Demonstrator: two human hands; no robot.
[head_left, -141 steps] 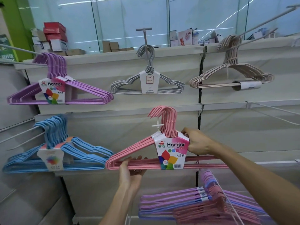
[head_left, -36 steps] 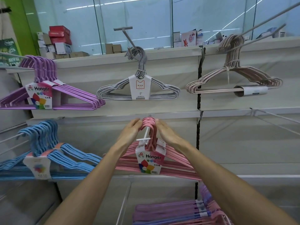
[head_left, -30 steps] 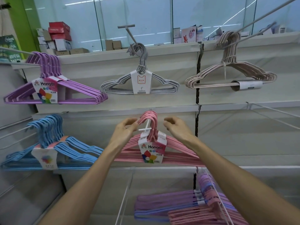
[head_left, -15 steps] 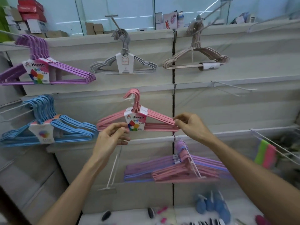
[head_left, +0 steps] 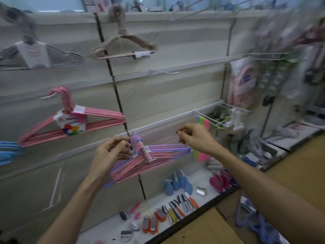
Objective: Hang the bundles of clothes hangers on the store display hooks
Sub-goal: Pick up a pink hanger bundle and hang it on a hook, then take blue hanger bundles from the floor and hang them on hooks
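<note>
Left hand at stacked hangers — right hand free

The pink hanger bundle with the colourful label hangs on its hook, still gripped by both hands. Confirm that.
Wrong on the grip: the head view shows the pink hanger bundle hanging untouched; left hand and right hand are lower, by the mixed hangers.

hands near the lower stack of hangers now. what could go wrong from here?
1. The lower hook carries several pink and purple bundles crowded together; the left hand, right at their necks, could snag a neighbouring bundle when lifting one.
2. The pink bundle sits close to the tip of its hook; a knock might slide it off.
3. The frame is motion-blurred, so either hand's grip is hard to judge.
</note>
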